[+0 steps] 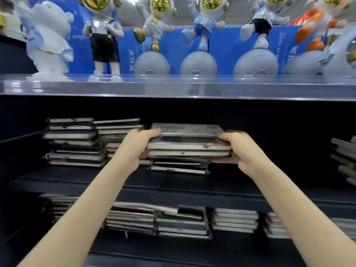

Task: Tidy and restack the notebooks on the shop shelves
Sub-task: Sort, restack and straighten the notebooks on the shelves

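Item: held stack [189,140] of notebooks, about three deep, lying flat. The top copy is in glossy wrap with "NOTEBOOK" printed on its cover.
- Long axis: left to right, parallel to the front edge of the middle shelf [134,182]. The pale page edges face the camera and the covers face up.
- Place: centre of the middle shelf, set back from the front edge and directly over a lower pile [179,167] of more notebooks. The stack overhangs that pile to the right. Whether it rests on the pile or sits just above it cannot be told.

Grip:
- The left hand [134,146] clasps the left short end, thumb on the top cover. Its other fingers are hidden behind the stack.
- The right hand [240,149] clasps the right short end, thumb on top. Its fingers [227,161] are curled beneath the bottom notebook.

Surroundings:
- Two uneven piles [71,141] stand towards the shelf's left end. The nearer one is just beside the left hand.
- An edge pile [344,158] sits at the far right, well apart.
- The lower shelf [192,245] carries a row of stacks [173,220] along its length, the upper copies askew.
- Above, a clear-fronted top shelf [173,87] holds astronaut figurines [156,35] on grey globes, with blue boxes [227,49] behind them.
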Demonstrator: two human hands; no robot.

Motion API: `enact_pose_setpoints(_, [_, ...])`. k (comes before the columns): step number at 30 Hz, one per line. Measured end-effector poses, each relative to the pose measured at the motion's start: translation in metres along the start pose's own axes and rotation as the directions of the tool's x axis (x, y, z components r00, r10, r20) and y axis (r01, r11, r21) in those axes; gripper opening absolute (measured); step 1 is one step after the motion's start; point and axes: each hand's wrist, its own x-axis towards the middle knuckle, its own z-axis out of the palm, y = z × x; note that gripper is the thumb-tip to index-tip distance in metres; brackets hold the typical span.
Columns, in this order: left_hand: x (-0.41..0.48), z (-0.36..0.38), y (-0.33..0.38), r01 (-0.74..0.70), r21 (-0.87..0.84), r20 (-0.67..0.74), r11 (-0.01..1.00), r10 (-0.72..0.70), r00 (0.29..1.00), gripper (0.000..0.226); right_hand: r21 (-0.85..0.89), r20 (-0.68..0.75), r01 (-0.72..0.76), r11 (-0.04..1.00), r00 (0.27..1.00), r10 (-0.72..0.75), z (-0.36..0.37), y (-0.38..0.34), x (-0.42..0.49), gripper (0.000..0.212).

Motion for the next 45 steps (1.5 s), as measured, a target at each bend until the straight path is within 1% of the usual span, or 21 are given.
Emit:
enact_pose_setpoints(2, [-0.003,0.002,-0.004,0.053,0.024,0.005,0.998,-0.053,0.999,0.03,-0.01,0.051,0.009,1.0,0.999,-0.009,0.002,0.002,-0.008,0.028])
enact_pose_setpoints(4, [-0.013,0.001,-0.009,0.086,0.074,0.027,0.993,-0.089,0.996,0.023,-0.063,0.049,0.07,0.996,0.997,-0.067,0.001,0.011,-0.02,0.024])
enact_pose_setpoints(6, [-0.027,-0.002,-0.017,0.152,0.08,0.094,0.985,-0.16,0.983,0.015,-0.103,0.071,0.118,0.988,0.991,-0.111,-0.004,0.024,-0.036,0.028])
enact_pose_setpoints(8, [-0.043,0.002,-0.025,0.207,0.072,0.144,0.976,-0.215,0.966,0.016,-0.103,0.126,0.156,0.982,0.982,-0.142,-0.014,0.036,-0.056,0.034])
enact_pose_setpoints(9, [-0.05,0.006,-0.029,0.215,0.054,0.131,0.975,-0.22,0.967,0.016,-0.107,0.169,0.176,0.978,0.973,-0.157,-0.02,0.042,-0.065,0.036])
enact_pose_setpoints(12, [-0.075,0.028,-0.04,0.196,-0.03,-0.008,0.98,-0.197,0.98,0.017,-0.142,0.287,0.245,0.959,0.937,-0.198,-0.038,0.052,-0.092,0.041])
enact_pose_setpoints(17, [-0.129,0.066,-0.064,0.123,-0.165,-0.119,0.979,-0.144,0.982,0.026,-0.123,0.326,0.267,0.956,0.921,-0.216,-0.082,0.058,-0.123,0.051])
enact_pose_setpoints(20, [-0.161,0.092,-0.065,0.102,-0.177,-0.14,0.979,-0.128,0.982,0.026,-0.134,0.298,0.252,0.959,0.933,-0.203,-0.113,0.059,-0.142,0.052])
enact_pose_setpoints(23, [-0.185,0.122,-0.058,0.095,-0.155,-0.117,0.983,-0.114,0.987,0.022,-0.143,0.291,0.265,0.953,0.932,-0.216,-0.144,0.056,-0.158,0.049])
enact_pose_setpoints(26, [-0.191,0.15,-0.056,0.123,-0.11,-0.095,0.986,-0.134,0.986,0.025,-0.127,0.243,0.257,0.958,0.945,-0.221,-0.171,0.053,-0.169,0.047])
enact_pose_setpoints(28, [-0.187,0.172,-0.053,0.132,-0.046,-0.072,0.99,-0.135,0.988,0.035,-0.145,0.187,0.243,0.959,0.959,-0.214,-0.19,0.052,-0.17,0.048])
enact_pose_setpoints(31, [-0.161,0.201,-0.051,0.101,0.126,-0.03,0.987,-0.098,0.995,0.065,-0.159,0.084,0.207,0.965,0.977,-0.196,-0.211,0.053,-0.159,0.046])
enact_pose_setpoints(32, [-0.148,0.21,-0.052,0.09,0.178,-0.016,0.98,-0.089,0.996,0.069,-0.16,0.052,0.189,0.969,0.982,-0.183,-0.216,0.053,-0.154,0.044])
enact_pose_setpoints(33, [-0.139,0.219,-0.05,0.084,0.219,-0.002,0.972,-0.086,0.996,0.067,-0.16,0.02,0.171,0.972,0.985,-0.17,-0.22,0.053,-0.147,0.043])
enact_pose_setpoints(36, [-0.122,0.245,-0.04,0.076,0.33,0.033,0.941,-0.092,0.995,0.036,-0.179,-0.084,0.121,0.976,0.987,-0.138,-0.229,0.049,-0.129,0.041])
enact_pose_setpoints(38, [-0.108,0.257,-0.04,0.081,0.434,0.043,0.897,-0.111,0.993,0.023,-0.188,-0.123,0.084,0.978,0.987,-0.108,-0.232,0.045,-0.118,0.04])
enact_pose_setpoints(40, [-0.093,0.265,-0.04,0.061,0.588,0.06,0.807,-0.118,0.991,0.027,-0.185,-0.155,0.041,0.982,0.985,-0.07,-0.235,0.041,-0.106,0.038])
enact_pose_setpoints(42, [-0.082,0.265,-0.033,-0.07,0.815,0.072,0.575,0.019,0.997,0.033,-0.187,-0.207,-0.003,0.982,0.978,-0.036,-0.238,0.037,-0.091,0.033])
enact_pose_setpoints(43, [-0.08,0.264,-0.026,-0.145,0.873,0.106,0.466,0.11,0.988,0.035,-0.178,-0.244,-0.033,0.983,0.97,-0.011,-0.24,0.036,-0.084,0.032])
enact_pose_setpoints(44, [-0.075,0.263,-0.021,-0.218,0.878,0.163,0.427,0.162,0.973,0.035,-0.151,-0.28,-0.061,0.987,0.96,0.016,-0.243,0.035,-0.077,0.034])
enact_pose_setpoints(45, [-0.073,0.261,-0.017,-0.285,0.852,0.232,0.439,0.171,0.958,0.037,-0.122,-0.309,-0.082,0.989,0.95,0.04,-0.247,0.036,-0.07,0.035])
